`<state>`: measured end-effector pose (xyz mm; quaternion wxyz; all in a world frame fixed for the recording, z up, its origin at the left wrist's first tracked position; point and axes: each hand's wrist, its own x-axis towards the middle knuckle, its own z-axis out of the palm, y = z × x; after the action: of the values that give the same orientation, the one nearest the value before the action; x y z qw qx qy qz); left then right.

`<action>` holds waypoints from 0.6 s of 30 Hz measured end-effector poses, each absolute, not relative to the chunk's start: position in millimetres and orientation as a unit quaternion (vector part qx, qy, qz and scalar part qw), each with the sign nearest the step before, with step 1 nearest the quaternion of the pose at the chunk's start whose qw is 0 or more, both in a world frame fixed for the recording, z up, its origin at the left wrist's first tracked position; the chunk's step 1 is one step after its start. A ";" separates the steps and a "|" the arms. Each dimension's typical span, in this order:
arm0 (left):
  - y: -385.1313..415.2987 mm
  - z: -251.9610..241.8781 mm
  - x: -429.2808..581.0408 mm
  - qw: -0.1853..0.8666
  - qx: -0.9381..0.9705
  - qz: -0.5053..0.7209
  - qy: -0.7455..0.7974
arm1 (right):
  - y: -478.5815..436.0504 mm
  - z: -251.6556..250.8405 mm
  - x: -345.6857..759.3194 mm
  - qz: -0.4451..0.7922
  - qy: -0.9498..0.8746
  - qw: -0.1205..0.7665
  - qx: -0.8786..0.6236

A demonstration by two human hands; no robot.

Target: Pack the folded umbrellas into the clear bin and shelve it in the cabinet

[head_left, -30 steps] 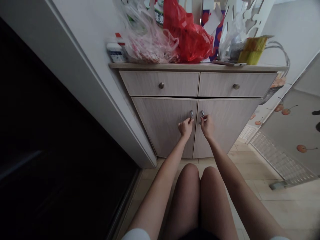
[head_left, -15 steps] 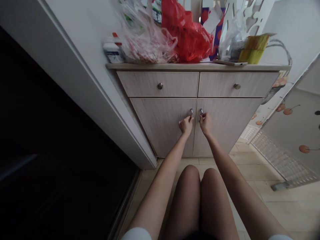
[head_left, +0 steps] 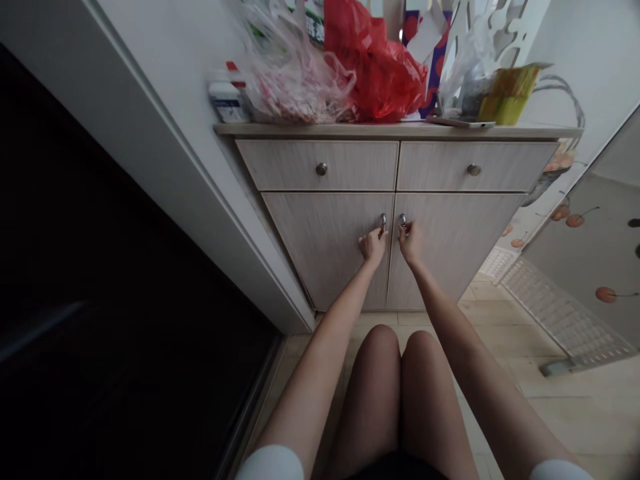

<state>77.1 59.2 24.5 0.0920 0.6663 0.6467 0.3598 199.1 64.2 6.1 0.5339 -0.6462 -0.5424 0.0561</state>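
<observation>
Both arms reach forward to a pale wood-grain cabinet whose two lower doors are closed. My left hand (head_left: 373, 245) is closed on the lower end of a small metal door handle (head_left: 383, 219) on the left door (head_left: 320, 247). Just across the seam, my right hand (head_left: 410, 243) pinches the matching door handle (head_left: 403, 219) on the right door (head_left: 455, 247). The fingers hide the lower part of each handle.
Two drawers (head_left: 345, 167) with round knobs lie above the doors. On the cabinet top stand a clear plastic bag (head_left: 295, 87), a red bag (head_left: 380, 73), a white bottle (head_left: 227, 101), a phone (head_left: 463, 123) and a yellow box (head_left: 507, 97). A dark doorway is at left.
The view has tilted slightly, so the cabinet sits a little higher in the picture. My hands remain at the two handles and the doors stay closed.
</observation>
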 end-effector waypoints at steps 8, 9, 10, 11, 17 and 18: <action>39.5 24.3 62.7 0.197 0.629 0.435 0.613 | 45.1 21.6 209.5 0.164 -0.515 0.606 -0.584; 33.7 22.9 60.0 0.222 0.614 0.454 0.606 | 37.5 22.5 210.5 0.184 -0.508 0.621 -0.569; 27.5 21.4 57.4 0.256 0.597 0.469 0.598 | 28.6 23.1 211.0 0.213 -0.500 0.631 -0.554; 21.0 20.2 54.8 0.296 0.577 0.480 0.592 | 18.6 23.4 211.3 0.247 -0.492 0.636 -0.542; -9.3 22.2 47.1 0.424 0.491 0.506 0.569 | -37.9 26.2 212.7 0.430 -0.431 0.611 -0.506; -11.6 23.5 47.6 0.432 0.488 0.507 0.564 | -43.0 27.2 213.2 0.449 -0.431 0.606 -0.496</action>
<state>47.6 -11.6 23.5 0.4325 0.4881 0.5638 0.5068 213.2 -43.0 27.2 0.6057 -0.4964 -0.4306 0.4487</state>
